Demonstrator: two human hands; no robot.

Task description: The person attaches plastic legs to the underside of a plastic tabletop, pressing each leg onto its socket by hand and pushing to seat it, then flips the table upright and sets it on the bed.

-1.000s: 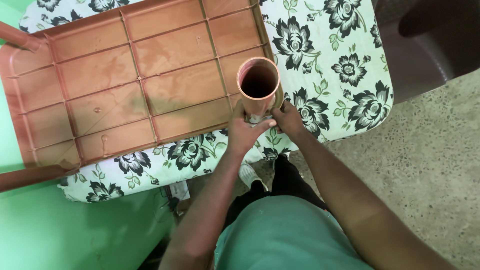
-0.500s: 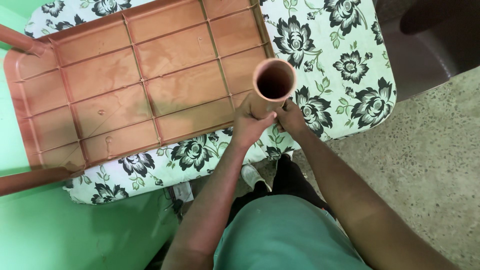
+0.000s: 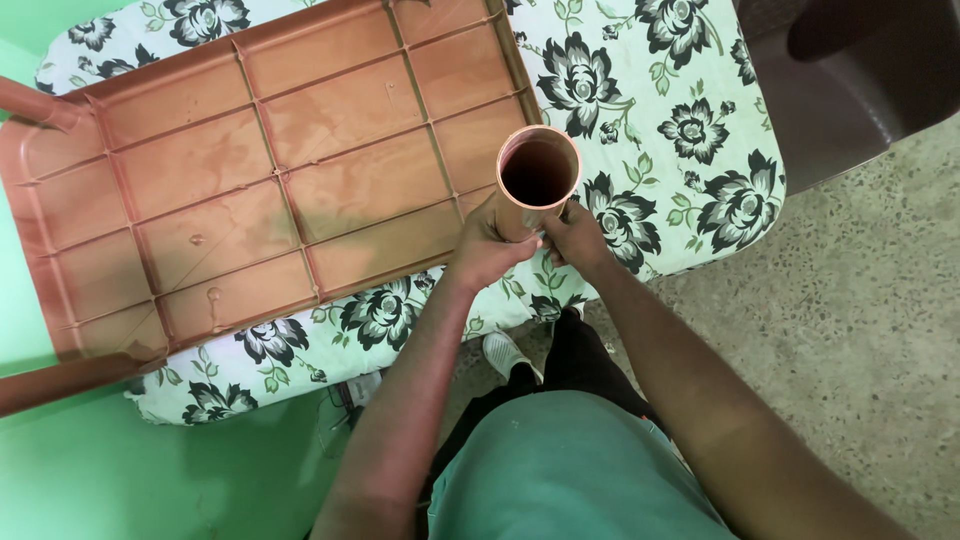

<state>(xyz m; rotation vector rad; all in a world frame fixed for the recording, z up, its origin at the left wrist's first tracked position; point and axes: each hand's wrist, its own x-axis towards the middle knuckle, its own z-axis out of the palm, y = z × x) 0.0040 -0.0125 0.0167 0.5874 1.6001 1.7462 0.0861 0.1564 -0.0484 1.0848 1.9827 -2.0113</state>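
**Brown tube clamped upright at the panel's near corner**

A hollow brown plastic tube (image 3: pixel 538 175) is gripped by both hands and held upright, its open mouth turned up toward the camera. The left hand (image 3: pixel 487 250) is wrapped around the tube's lower part from one side, and the right hand (image 3: pixel 575 240) is pressed against it from the other. The two hands are brought together, fingers closed on the tube, nearly touching each other beneath it.

The tube's foot is hidden by the hands, so whether it is seated in anything cannot be told. It is stood just above the hands, at the corner of a ribbed brown plastic panel (image 3: pixel 300 190) lying flat on a black-and-white flowered cloth (image 3: pixel 650 130). Well to the left of the hands, two similar brown tubes (image 3: pixel 35 105) (image 3: pixel 60 380) are seen at the panel's far corners.

The step in hand looks to be the fitting of this tube onto the panel's corner. The next move would likely call for a straight downward press, with the tube kept plumb so that it is not jammed at a slant.

To the right of the hands, a dark brown chair (image 3: pixel 860 80) is stood on a speckled floor (image 3: pixel 850 330).
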